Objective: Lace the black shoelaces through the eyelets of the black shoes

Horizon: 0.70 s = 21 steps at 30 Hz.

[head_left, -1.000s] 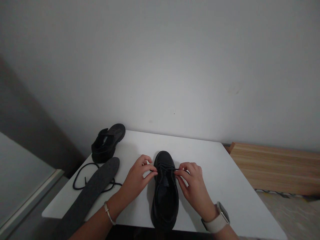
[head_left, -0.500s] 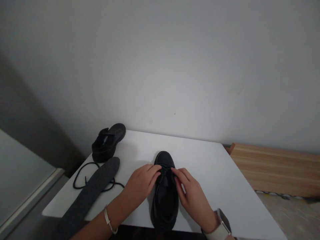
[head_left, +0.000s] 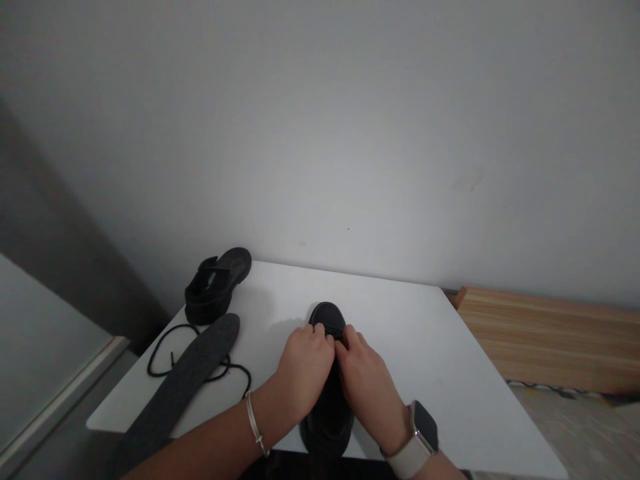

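A black shoe (head_left: 327, 427) stands on the white table with its toe pointing away from me. My left hand (head_left: 306, 367) is closed, its fingers curled over the left side of the upper at the lacing. From the right, my right hand (head_left: 370, 380) grips the same part of the shoe, fingers bent and close to the left ones. Both hands cover the shoe's middle, so what lies under the fingertips, lace or tongue, is hidden. Left of my hands lie a dark grey insole (head_left: 200, 360) and a loose black shoelace (head_left: 161, 341), partly under the insole.
Another black shoe (head_left: 215, 287) sits at the table's back left corner. The white table (head_left: 425, 347) meets a pale wall (head_left: 350, 133) behind. To the right is a wooden board (head_left: 550, 340), lower than the tabletop.
Both hands have moved inward over the shoe's lacing, and their fingers have curled from light pinches into closed grips. The shoe's opening is now more covered.
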Tool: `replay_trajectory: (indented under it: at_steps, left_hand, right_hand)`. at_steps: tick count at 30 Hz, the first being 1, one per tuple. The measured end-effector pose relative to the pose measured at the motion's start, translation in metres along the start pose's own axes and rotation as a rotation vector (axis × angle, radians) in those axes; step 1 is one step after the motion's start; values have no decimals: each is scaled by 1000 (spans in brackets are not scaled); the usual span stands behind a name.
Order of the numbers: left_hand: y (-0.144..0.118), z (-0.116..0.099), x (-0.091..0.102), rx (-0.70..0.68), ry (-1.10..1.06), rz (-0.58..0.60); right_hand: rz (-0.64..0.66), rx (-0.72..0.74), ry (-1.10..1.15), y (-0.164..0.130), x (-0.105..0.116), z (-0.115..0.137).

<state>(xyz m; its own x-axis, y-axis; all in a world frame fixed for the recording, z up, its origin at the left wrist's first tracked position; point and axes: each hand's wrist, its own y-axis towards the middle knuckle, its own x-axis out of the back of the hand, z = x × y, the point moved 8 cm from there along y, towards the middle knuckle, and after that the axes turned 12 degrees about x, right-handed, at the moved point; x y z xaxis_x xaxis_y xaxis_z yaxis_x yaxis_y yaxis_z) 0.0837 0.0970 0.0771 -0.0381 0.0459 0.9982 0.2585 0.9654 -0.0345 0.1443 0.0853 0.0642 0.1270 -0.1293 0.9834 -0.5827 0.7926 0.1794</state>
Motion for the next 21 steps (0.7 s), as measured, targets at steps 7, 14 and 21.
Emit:
replay_trajectory:
  at_steps: [7,14,21]
  left_hand:
    - [-2,6,2,-13,13,8]
    - [-6,4,6,-102,17,33]
    - [3,1,-1,-71,29,44]
  right_hand:
    - [-30,-25,99,-6,9,-11]
    - [-88,-21,261,-2,12,-12]
    - [-129,-31,308,-4,11,-12]
